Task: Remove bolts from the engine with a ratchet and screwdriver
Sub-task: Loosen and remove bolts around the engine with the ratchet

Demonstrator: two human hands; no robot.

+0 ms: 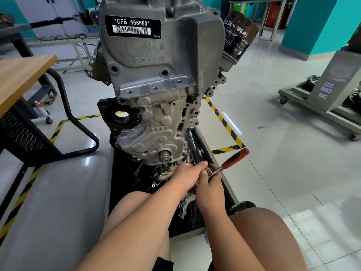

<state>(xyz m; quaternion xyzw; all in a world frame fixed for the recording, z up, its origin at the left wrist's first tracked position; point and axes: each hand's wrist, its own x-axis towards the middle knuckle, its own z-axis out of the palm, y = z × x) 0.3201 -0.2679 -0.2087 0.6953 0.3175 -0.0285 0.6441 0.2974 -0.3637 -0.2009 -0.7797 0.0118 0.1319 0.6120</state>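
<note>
A grey engine (156,79) stands upright on a black stand tray (205,145), low in front of me. A ratchet (230,161) with a red and black handle sticks up to the right from the engine's bottom end. My left hand (187,174) grips around the ratchet's head, thumb on top. My right hand (210,189) holds the metal shaft just below the handle, thumb up against the head. The bolt and socket under my fingers are hidden. No screwdriver is in view.
An oil filter (239,36) juts from the engine's upper right. Loose metal parts (185,204) lie on the tray between my knees. A wooden desk (21,75) with black legs stands left. A wheeled cart (322,106) is at the right. Yellow-black floor tape (224,122) rings the stand.
</note>
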